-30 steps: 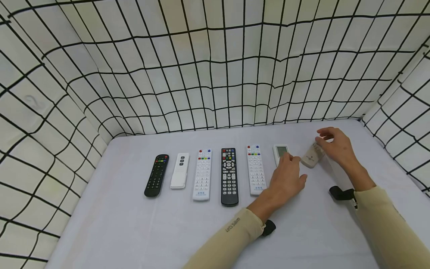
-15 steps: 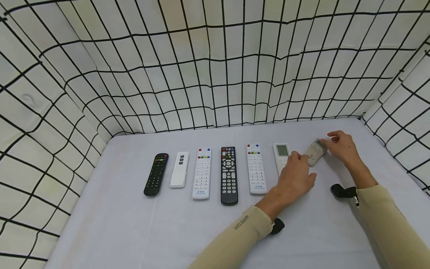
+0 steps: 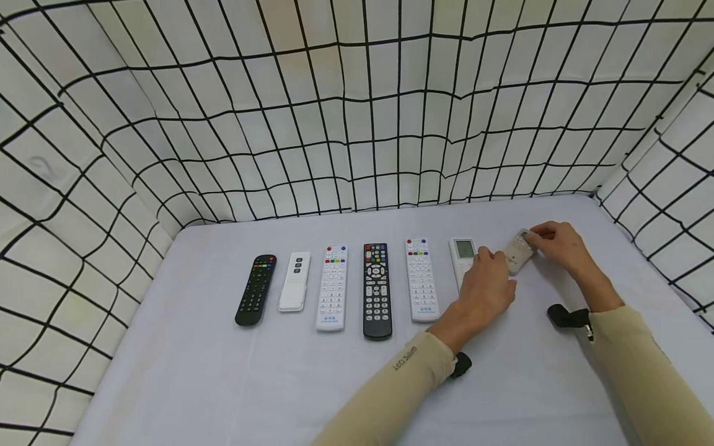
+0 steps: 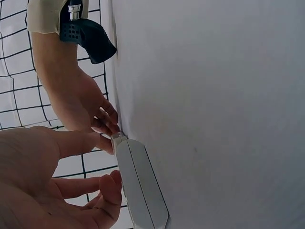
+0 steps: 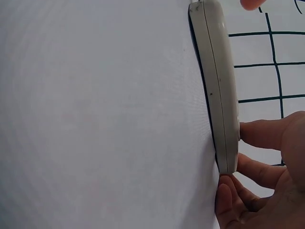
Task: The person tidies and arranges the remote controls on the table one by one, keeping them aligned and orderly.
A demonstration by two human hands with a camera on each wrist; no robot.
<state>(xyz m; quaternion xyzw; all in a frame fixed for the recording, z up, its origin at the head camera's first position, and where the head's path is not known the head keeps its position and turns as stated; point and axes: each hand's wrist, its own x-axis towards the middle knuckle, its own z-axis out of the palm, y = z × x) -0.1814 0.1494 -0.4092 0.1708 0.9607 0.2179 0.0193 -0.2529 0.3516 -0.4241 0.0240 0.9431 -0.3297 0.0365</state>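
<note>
A small beige remote control (image 3: pixel 517 255) with a little screen lies tilted on the white table. My right hand (image 3: pixel 560 246) pinches its far end. In the right wrist view, the fingers (image 5: pixel 259 134) meet its upper face and end while another bends beneath, by the cloth. My left hand (image 3: pixel 486 282) hovers with loosely bent fingers beside the beige remote's near end, overlapping a white remote (image 3: pixel 460 255) with a grey screen and hiding its lower part. The left wrist view shows the beige remote's side (image 4: pixel 138 181) close by those fingers.
Left of the hands, remotes stand in a row: a white one (image 3: pixel 422 282), a long black one (image 3: pixel 377 291), another white one (image 3: pixel 332 288), a short white one (image 3: pixel 294 282) and a black one (image 3: pixel 256 290). Black netting (image 3: pixel 346 118) over white cloth encloses the table (image 3: pixel 223 384).
My right hand has come down onto the beige remote's far end, and the remote has shifted slightly. My left hand has moved right, uncovering more of the grey-screened remote. The row stays put.
</note>
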